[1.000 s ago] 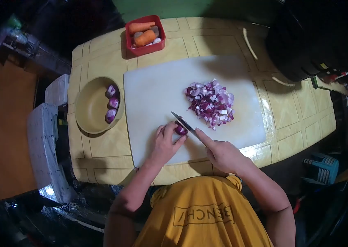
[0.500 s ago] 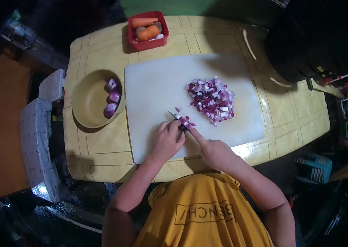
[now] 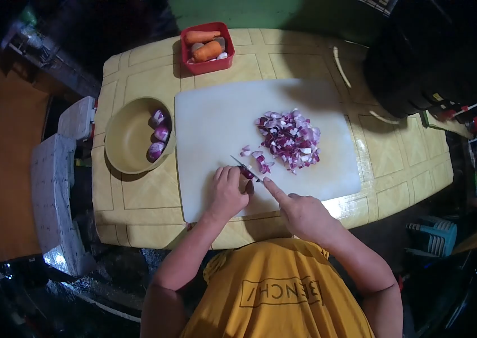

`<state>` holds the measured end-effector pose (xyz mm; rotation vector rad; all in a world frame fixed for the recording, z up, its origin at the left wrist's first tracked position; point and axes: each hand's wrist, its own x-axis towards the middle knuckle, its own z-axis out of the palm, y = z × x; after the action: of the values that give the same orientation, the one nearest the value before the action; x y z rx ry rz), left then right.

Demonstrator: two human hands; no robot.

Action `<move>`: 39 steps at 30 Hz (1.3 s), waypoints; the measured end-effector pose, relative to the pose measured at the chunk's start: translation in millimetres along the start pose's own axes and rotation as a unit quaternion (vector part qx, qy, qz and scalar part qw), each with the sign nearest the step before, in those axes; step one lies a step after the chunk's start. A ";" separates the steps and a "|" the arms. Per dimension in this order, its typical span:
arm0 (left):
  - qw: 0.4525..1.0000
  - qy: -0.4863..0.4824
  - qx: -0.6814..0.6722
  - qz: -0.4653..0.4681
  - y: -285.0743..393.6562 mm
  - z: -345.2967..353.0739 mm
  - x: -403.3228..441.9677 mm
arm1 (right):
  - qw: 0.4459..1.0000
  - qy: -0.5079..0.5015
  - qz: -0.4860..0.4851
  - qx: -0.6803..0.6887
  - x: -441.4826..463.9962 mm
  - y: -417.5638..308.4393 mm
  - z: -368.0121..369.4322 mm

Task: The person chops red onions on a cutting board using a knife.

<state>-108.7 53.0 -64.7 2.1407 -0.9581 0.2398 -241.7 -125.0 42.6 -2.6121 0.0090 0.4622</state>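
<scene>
My right hand (image 3: 305,214) is closed on a knife (image 3: 243,165), with the index finger stretched along the back of the blade. Under the curled fingers of my left hand (image 3: 229,190) is a piece of red onion (image 3: 247,173), pressed to the white cutting board (image 3: 210,124). The blade rests against that piece, its tip pointing up and left. Just beyond it lie a few freshly cut bits (image 3: 263,163). A larger heap of chopped red onion (image 3: 290,139) sits on the right half of the board. The knife's handle is hidden in my hand.
Left of the board stands a yellowish bowl (image 3: 128,135) with several peeled red onions (image 3: 161,133) at its right side. A red container (image 3: 209,66) holding carrots (image 3: 208,52) is at the table's far edge. A dark bulky object (image 3: 418,62) stands at the back right.
The cut bits that lay along the blade are now apart from it, closer to the heap. My right hand and the knife have shifted slightly down and right. The view has tilted a little.
</scene>
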 end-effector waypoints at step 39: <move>0.999 -0.007 0.041 -0.022 4.5 -1.3 -2.0 | 0.997 0.019 -0.051 0.058 39.6 28.3 19.0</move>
<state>-113.1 53.1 -62.1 2.2380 -0.9227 0.2479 -213.0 -138.2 1.1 -2.4932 -0.0816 0.3665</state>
